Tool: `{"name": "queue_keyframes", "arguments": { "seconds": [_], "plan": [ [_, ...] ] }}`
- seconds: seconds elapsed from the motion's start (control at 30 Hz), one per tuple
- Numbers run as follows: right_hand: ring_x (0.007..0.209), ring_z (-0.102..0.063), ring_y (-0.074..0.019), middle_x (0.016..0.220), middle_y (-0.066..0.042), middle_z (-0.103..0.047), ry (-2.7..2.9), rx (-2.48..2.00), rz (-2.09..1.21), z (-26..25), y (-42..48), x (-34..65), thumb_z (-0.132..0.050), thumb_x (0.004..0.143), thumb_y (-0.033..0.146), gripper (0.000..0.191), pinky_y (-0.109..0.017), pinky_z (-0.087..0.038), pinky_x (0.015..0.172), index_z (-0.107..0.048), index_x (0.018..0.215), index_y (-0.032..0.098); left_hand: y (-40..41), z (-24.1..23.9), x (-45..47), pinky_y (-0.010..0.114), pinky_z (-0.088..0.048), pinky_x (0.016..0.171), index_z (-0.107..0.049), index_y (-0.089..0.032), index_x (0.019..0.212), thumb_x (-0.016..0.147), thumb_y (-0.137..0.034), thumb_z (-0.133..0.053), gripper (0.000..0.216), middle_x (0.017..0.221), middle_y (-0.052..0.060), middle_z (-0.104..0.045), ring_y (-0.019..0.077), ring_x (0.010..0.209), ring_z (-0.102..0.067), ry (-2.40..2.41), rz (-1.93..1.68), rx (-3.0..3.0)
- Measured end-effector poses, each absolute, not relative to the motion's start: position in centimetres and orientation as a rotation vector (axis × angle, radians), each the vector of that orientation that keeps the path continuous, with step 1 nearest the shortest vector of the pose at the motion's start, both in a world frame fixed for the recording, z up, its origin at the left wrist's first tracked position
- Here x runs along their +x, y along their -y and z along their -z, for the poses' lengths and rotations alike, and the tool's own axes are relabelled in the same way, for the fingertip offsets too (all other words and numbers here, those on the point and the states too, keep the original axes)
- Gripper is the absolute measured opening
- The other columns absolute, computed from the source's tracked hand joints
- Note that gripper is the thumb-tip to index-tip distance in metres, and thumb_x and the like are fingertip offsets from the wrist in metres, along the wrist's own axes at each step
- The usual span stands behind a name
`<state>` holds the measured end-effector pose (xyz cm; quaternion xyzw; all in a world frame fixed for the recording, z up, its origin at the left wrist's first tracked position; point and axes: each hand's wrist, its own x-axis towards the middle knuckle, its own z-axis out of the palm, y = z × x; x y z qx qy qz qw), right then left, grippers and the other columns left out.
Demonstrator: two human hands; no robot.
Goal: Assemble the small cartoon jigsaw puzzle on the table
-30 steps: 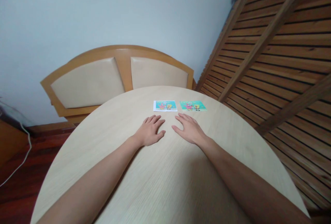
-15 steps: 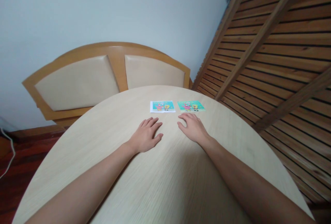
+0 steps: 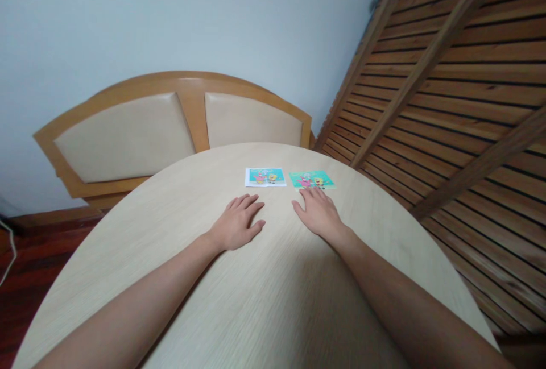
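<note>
Two small cartoon picture cards lie side by side on the far part of a round pale wooden table. The left card has a white border; the right card is green. My left hand lies flat on the tabletop, fingers stretched out, a short way below the white-bordered card and apart from it. My right hand is also flat and open, its fingertips touching the near edge of the green card. Neither hand holds anything.
A wooden headboard with beige padded panels leans on the blue-grey wall behind the table. A slatted wooden bed frame stands tilted at the right. Dark red floor shows at the left.
My right hand has slid forward and right until its fingertips reach the green card. The left hand has stayed flat in about the same spot. The camera has turned slightly.
</note>
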<state>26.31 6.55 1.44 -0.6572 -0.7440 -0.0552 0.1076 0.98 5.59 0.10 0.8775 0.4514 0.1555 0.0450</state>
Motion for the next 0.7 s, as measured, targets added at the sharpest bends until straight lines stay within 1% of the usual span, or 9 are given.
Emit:
{"name": "queue_keyframes", "arguments": {
  "seconds": [0.07,0.13,0.3,0.4,0.43,0.5,0.57,0.63,0.7],
  "plan": [
    [0.115,-0.062,-0.0352,0.119,-0.022,-0.069,2.222,-1.985,0.239,-2.5,-5.1,24.9,-0.049,0.1,0.037,0.039,-0.045,-0.045,0.098,-0.068,0.118,0.007,-5.7,-0.1,0.9,0.053,-0.033,0.118,-0.056,-0.012,0.14,0.096,-0.044,-0.054,0.054,0.152,0.018,-0.05,0.0355,0.142,-0.044,-1.372,-0.501,2.672],
    [0.104,-0.066,-0.036,0.112,-0.024,-0.07,2.278,-2.0,0.267,-3.4,-3.4,23.2,-0.05,0.099,0.034,0.037,-0.047,-0.047,0.091,-0.069,0.112,0.006,-5.8,-0.1,0.8,0.053,-0.034,0.118,-0.056,-0.012,0.14,0.095,-0.046,-0.055,0.056,0.15,0.018,-0.052,0.0354,0.141,-0.045,-1.356,-0.532,2.662],
    [0.101,-0.068,-0.0356,0.11,-0.022,-0.072,2.454,-1.757,0.148,-4.1,-0.1,20.2,-0.057,0.096,0.033,0.029,-0.045,-0.049,0.086,-0.073,0.105,0.01,-6.0,0.0,0.4,0.057,-0.033,0.117,-0.049,-0.015,0.145,0.091,-0.047,-0.059,0.064,0.153,0.016,-0.05,0.0379,0.142,-0.042,-1.247,-0.569,2.636],
    [0.096,-0.069,-0.0273,0.099,-0.013,-0.075,2.506,-1.418,-0.027,-3.6,-0.7,20.6,-0.055,0.096,0.024,0.021,-0.038,-0.05,0.084,-0.074,0.091,0.016,-6.1,0.2,0.2,0.063,-0.028,0.117,-0.039,-0.017,0.153,0.086,-0.052,-0.065,0.08,0.158,0.016,-0.042,0.0425,0.146,-0.035,-1.225,-0.534,2.618],
    [0.094,-0.069,-0.0243,0.095,-0.009,-0.076,2.527,-1.255,-0.117,-3.4,-1.4,21.2,-0.056,0.095,0.022,0.018,-0.035,-0.05,0.084,-0.074,0.091,0.019,-6.1,0.3,0.2,0.064,-0.027,0.117,-0.037,-0.017,0.154,0.085,-0.055,-0.067,0.084,0.159,0.016,-0.041,0.0437,0.147,-0.033,-1.227,-0.526,2.614],
    [0.098,-0.068,-0.0223,0.101,-0.005,-0.076,2.474,-1.053,-0.203,-2.8,-3.3,22.9,-0.06,0.094,0.021,0.015,-0.035,-0.049,0.09,-0.073,0.101,0.021,-6.1,0.4,0.2,0.064,-0.026,0.117,-0.037,-0.018,0.154,0.082,-0.059,-0.069,0.088,0.158,0.017,-0.042,0.0448,0.146,-0.033,-1.234,-0.527,2.602],
    [0.101,-0.066,-0.0242,0.104,-0.006,-0.076,2.317,-1.111,-0.193,-2.0,-5.3,24.7,-0.063,0.092,0.023,0.015,-0.039,-0.049,0.093,-0.072,0.105,0.021,-6.2,0.4,0.2,0.063,-0.028,0.117,-0.039,-0.017,0.152,0.081,-0.059,-0.07,0.088,0.154,0.017,-0.047,0.0448,0.145,-0.036,-1.233,-0.548,2.59],
    [0.108,-0.065,-0.025,0.113,-0.009,-0.074,2.105,-1.239,-0.25,-1.1,-6.9,26.3,-0.064,0.091,0.026,0.021,-0.041,-0.048,0.097,-0.069,0.111,0.019,-6.3,0.4,0.2,0.063,-0.03,0.115,-0.04,-0.016,0.15,0.079,-0.057,-0.072,0.088,0.15,0.018,-0.051,0.0441,0.142,-0.04,-1.209,-0.579,2.581],
    [0.108,-0.067,-0.0252,0.115,-0.011,-0.073,1.989,-1.328,-0.3,-0.2,-7.8,27.1,-0.063,0.093,0.028,0.027,-0.042,-0.05,0.098,-0.067,0.117,0.017,-6.5,0.3,0.1,0.064,-0.031,0.114,-0.041,-0.016,0.149,0.078,-0.054,-0.074,0.087,0.146,0.019,-0.053,0.0426,0.138,-0.045,-1.162,-0.609,2.571]
  ]
}}
